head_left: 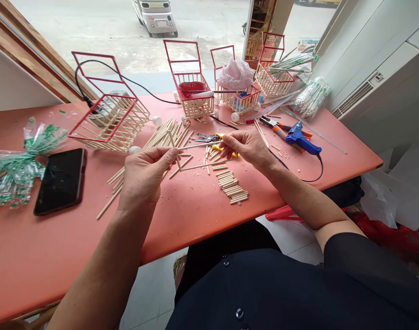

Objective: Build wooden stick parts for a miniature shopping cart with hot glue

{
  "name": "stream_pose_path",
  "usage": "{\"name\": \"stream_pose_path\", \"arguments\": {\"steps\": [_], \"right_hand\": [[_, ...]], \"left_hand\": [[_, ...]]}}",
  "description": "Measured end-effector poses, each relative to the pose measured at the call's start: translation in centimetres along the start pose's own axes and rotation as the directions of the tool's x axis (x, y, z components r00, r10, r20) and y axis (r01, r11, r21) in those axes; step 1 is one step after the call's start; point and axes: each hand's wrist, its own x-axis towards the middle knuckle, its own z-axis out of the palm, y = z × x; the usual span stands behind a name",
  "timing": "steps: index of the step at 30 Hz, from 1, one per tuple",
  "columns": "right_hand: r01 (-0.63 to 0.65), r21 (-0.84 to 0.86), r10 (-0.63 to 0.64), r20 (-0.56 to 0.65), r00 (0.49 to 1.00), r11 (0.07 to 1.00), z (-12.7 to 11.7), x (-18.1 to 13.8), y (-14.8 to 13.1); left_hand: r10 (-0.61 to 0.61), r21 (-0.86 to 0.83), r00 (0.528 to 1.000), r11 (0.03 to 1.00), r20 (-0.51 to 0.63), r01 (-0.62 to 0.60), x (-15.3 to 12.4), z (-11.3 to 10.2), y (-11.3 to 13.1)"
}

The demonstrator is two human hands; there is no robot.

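Note:
My left hand [145,173] is closed, pinching a thin wooden stick [176,153] that stands up from the fingers over the salmon table [195,215]. My right hand [248,146] is closed round yellow-handled cutters [219,141], whose jaws point left near the stick. A pile of long sticks [166,135] lies behind my left hand. A row of short cut stick pieces [232,187] lies on the table in front of my right hand.
A black phone [61,179] and green-printed plastic wrappers [13,167] lie at the left. Several stick carts with red frames [109,117] stand at the back. A blue glue gun [300,140] with its black cord and orange pliers [276,127] lie at the right.

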Motion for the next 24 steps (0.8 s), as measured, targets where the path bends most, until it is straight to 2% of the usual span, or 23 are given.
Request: {"name": "stream_pose_path", "arguments": {"steps": [8, 12, 17, 24], "right_hand": [[-0.016, 0.014, 0.016, -0.011, 1.000, 1.000, 0.3, -0.5, -0.5], [-0.074, 0.040, 0.078, -0.086, 0.993, 0.996, 0.4, -0.4, -1.0], [-0.146, 0.062, 0.154, -0.165, 0.974, 0.987, 0.7, -0.4, -1.3], [-0.102, 0.062, 0.112, -0.186, 0.976, 0.993, 0.7, -0.2, -0.7]], "left_hand": [[-0.051, -0.081, 0.999, 0.995, 0.009, 0.052, -0.1, 0.0, 0.0], [-0.077, -0.146, 0.997, 0.986, 0.005, 0.077, -0.2, 0.1, 0.2], [-0.109, -0.195, 0.993, 0.976, -0.053, 0.097, -0.3, 0.1, 0.3], [-0.122, -0.172, 0.992, 0.978, -0.020, 0.117, -0.6, 0.4, 0.3]]}}
